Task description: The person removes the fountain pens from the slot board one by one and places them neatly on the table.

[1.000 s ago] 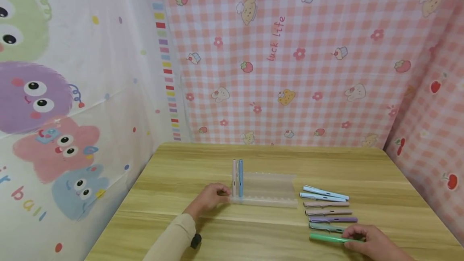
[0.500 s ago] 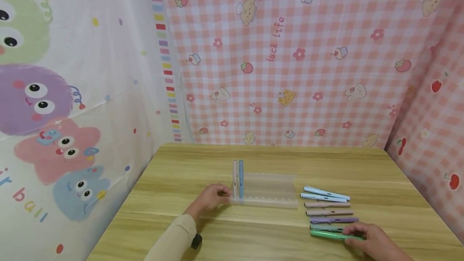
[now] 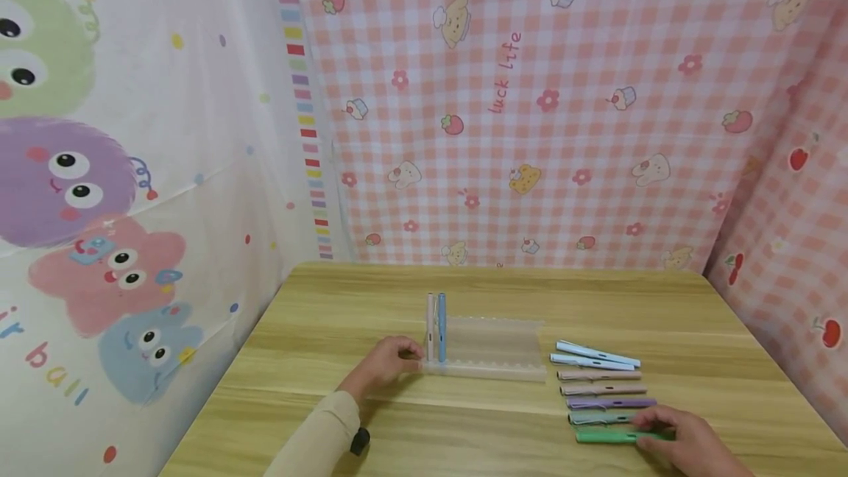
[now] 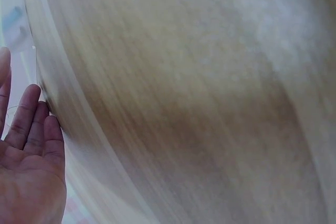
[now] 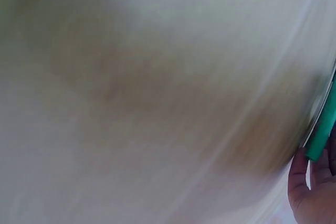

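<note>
My right hand (image 3: 685, 440) pinches a green pen (image 3: 606, 436) near its right end, at the front of a column of pens. In the right wrist view, the green pen (image 5: 323, 129) lies against the fingers at the right edge. My left hand (image 3: 384, 363) is at the left end of a clear plastic pen rack (image 3: 493, 372), fingertips touching its front left corner. The left wrist view shows this hand (image 4: 31, 166) with fingers nearly straight. A pale pink pen (image 3: 430, 326) and a blue pen (image 3: 442, 326) stand side by side in the rack's left end.
Right of the rack lie two light blue pens (image 3: 592, 361), two pale pink pens (image 3: 599, 375), a purple pen (image 3: 612, 403) and a grey-green pen (image 3: 599, 418). A small black object (image 3: 359, 441) is by the left sleeve. Patterned curtains (image 3: 530, 131) surround the wooden table (image 3: 464, 433).
The green pen has shifted slightly right and turned in my right hand, so a dark slot shows on its barrel. My left hand and the rack have stayed put.
</note>
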Action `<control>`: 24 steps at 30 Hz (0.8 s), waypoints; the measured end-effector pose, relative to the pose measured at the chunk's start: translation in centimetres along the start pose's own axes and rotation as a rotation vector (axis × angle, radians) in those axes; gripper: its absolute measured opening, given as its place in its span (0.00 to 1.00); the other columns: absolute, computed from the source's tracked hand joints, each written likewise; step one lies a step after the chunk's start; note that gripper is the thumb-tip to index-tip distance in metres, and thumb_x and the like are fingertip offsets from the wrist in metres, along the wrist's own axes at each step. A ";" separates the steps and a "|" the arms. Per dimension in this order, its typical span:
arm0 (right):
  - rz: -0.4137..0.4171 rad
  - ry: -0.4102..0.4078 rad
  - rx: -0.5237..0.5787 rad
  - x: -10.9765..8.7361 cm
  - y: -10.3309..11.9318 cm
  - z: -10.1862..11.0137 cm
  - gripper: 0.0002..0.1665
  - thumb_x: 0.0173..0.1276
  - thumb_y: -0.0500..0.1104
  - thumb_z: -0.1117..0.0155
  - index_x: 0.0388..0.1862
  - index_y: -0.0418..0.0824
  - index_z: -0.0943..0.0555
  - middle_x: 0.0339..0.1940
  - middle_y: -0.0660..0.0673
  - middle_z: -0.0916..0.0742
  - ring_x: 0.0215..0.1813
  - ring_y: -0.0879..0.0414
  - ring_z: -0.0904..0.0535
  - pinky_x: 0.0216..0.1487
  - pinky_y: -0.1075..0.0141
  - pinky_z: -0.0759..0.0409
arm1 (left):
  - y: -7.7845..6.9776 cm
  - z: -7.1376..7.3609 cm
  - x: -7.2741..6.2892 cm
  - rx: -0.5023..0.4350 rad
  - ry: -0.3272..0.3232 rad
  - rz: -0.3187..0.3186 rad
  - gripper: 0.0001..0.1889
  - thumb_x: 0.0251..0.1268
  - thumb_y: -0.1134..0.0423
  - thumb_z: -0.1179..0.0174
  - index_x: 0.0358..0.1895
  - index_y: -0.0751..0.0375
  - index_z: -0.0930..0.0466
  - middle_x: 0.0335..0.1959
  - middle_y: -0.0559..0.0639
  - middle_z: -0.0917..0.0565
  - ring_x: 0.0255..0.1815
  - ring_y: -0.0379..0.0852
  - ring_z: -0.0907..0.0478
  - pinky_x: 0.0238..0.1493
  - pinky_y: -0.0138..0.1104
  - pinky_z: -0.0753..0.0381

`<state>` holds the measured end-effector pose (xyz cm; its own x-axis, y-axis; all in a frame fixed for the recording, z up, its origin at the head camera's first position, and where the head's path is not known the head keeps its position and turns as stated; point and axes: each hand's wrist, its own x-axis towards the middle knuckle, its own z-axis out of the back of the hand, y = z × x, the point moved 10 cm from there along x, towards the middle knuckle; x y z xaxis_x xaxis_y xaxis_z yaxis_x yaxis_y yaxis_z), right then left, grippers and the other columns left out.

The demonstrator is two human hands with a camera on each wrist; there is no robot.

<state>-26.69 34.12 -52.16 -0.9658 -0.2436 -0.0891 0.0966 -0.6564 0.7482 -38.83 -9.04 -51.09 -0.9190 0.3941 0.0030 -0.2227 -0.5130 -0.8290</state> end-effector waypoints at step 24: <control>-0.036 -0.077 0.009 0.6 0.2 -0.7 0.15 0.63 0.44 0.28 0.44 0.36 0.17 0.39 0.47 0.14 0.38 0.67 0.22 0.39 0.68 0.21 | -0.2 0.1 0.0 0.029 -0.007 -0.025 0.04 0.62 0.71 0.34 0.38 0.62 0.16 0.38 0.48 0.17 0.41 0.43 0.25 0.45 0.38 0.24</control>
<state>-27.07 33.32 -52.53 -0.9842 -0.1645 -0.0657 0.0598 -0.6575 0.7511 -38.77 -8.99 -50.87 -0.9152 0.4019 0.0281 -0.2553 -0.5245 -0.8122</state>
